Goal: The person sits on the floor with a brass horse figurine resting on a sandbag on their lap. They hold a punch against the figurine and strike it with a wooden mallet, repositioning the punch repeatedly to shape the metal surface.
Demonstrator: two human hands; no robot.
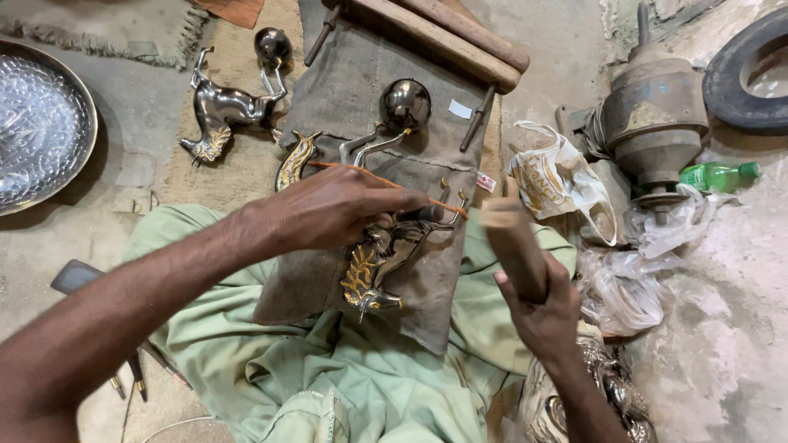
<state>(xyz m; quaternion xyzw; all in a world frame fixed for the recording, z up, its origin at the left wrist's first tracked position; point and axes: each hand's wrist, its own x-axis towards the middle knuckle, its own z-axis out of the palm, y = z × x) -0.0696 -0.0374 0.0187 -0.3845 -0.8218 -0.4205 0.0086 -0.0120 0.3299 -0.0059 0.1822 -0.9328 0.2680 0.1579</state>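
My left hand (pixel 336 209) is closed on a thin dark chisel-like tool (pixel 423 214) and a thin orange stick that runs across it, with the tip held over a dark and gold metal figure (pixel 379 262). That figure lies on a grey-brown burlap cloth (pixel 435 164) spread over my lap. My right hand (pixel 542 316) grips a wooden mallet (pixel 513 242), raised just right of the tool. A round polished metal ball (pixel 405 104) joined to the figure rests farther up the cloth.
A second shiny metal animal figure (pixel 222 111) lies on a mat at upper left, beside an embossed metal tray (pixel 37 123). Plastic bags (pixel 566 184), a green bottle (pixel 718 175), a metal vessel (pixel 652 115) and a tyre (pixel 751 74) sit to the right. Wooden bars (pixel 447 37) lie ahead.
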